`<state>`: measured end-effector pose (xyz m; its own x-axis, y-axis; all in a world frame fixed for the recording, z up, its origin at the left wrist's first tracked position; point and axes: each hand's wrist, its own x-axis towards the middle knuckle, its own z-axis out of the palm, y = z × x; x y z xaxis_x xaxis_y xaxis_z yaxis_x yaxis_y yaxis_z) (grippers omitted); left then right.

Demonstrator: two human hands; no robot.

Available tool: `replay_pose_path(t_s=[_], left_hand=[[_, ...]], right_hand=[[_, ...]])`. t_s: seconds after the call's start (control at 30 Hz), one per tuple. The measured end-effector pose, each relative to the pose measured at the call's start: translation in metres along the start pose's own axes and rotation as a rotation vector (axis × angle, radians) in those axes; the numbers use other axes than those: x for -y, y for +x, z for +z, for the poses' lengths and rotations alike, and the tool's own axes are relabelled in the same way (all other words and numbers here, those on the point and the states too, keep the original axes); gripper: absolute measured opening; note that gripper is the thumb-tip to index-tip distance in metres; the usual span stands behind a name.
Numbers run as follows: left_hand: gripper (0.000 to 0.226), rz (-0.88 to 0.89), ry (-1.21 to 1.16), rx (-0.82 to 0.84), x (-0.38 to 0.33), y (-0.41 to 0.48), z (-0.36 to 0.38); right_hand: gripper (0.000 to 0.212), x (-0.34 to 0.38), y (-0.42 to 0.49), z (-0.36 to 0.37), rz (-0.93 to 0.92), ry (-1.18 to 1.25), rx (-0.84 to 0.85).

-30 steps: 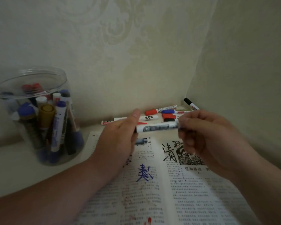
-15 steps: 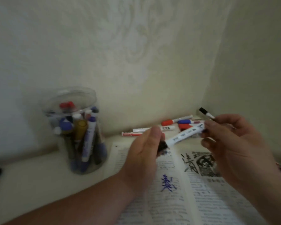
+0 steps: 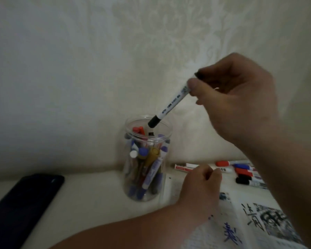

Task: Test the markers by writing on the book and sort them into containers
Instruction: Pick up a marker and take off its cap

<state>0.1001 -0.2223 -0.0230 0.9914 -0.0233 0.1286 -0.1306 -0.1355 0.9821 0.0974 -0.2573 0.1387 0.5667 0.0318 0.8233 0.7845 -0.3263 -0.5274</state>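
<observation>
My right hand (image 3: 235, 99) pinches a white marker with a black cap (image 3: 171, 105) by its rear end. The marker slants down to the left, its cap just above the mouth of a clear plastic jar (image 3: 166, 130) that holds several markers. My left hand (image 3: 199, 189) rests loosely curled on the left page of the open book (image 3: 248, 227), holding nothing that I can see. The book bears blue and black handwritten characters.
Several loose markers (image 3: 241, 169) in red, blue and black lie against the wall behind the book. A dark flat object (image 3: 23, 200) lies on the table at the left. Walls close in behind and at the right.
My right hand lifted the capped marker up and left over the jar. My left hand let go of it and dropped to the book. The view swung left.
</observation>
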Motion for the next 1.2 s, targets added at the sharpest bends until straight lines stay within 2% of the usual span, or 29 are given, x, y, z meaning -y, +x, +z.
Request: replay_pose_path(t_s=[0.1, 0.3, 0.37, 0.43, 0.5, 0.63, 0.73, 0.77, 0.83, 0.9, 0.97, 1.2], left_hand=[[0.04, 0.004, 0.082, 0.015, -0.003, 0.0, -0.001], [0.037, 0.009, 0.08, 0.036, -0.001, 0.001, 0.001], [0.037, 0.012, 0.081, 0.042, -0.001, 0.0, 0.001], [0.039, 0.017, 0.086, 0.043, -0.001, 0.001, 0.002], [0.04, 0.016, 0.071, 0.041, -0.001, 0.001, 0.003], [0.04, 0.047, 0.013, 0.029, 0.007, 0.004, 0.003], [0.037, 0.031, -0.034, 0.031, 0.013, 0.007, 0.005], [0.037, 0.038, -0.025, 0.024, 0.014, 0.008, 0.006], [0.042, 0.065, 0.027, 0.004, 0.015, 0.01, 0.008], [0.043, 0.086, 0.1, 0.006, 0.016, 0.01, 0.012], [0.041, 0.099, 0.181, 0.024, 0.017, 0.01, 0.015], [0.035, 0.123, 0.287, 0.007, 0.017, 0.008, 0.021]], right_hand=[[0.012, -0.01, 0.005, 0.022, 0.037, -0.155, 0.186], [0.014, -0.023, 0.005, 0.043, 0.147, -0.367, 0.501], [0.018, -0.024, 0.004, 0.045, 0.144, -0.5, 0.618], [0.025, -0.024, 0.002, 0.046, 0.154, -0.513, 0.689], [0.029, -0.021, 0.001, 0.041, 0.152, -0.451, 0.675], [0.023, -0.025, 0.0, 0.001, 0.062, -0.305, 0.292], [0.016, -0.06, -0.012, -0.051, 0.194, -0.414, 0.176], [0.017, -0.075, -0.018, -0.069, 0.28, -0.517, 0.209], [0.017, -0.108, -0.036, -0.104, 0.459, -0.751, 0.378], [0.011, -0.135, -0.056, -0.131, 0.573, -0.947, 0.539], [0.014, -0.151, -0.072, -0.149, 0.649, -1.051, 0.647], [0.029, -0.16, -0.085, -0.156, 0.594, -1.129, 0.796]])
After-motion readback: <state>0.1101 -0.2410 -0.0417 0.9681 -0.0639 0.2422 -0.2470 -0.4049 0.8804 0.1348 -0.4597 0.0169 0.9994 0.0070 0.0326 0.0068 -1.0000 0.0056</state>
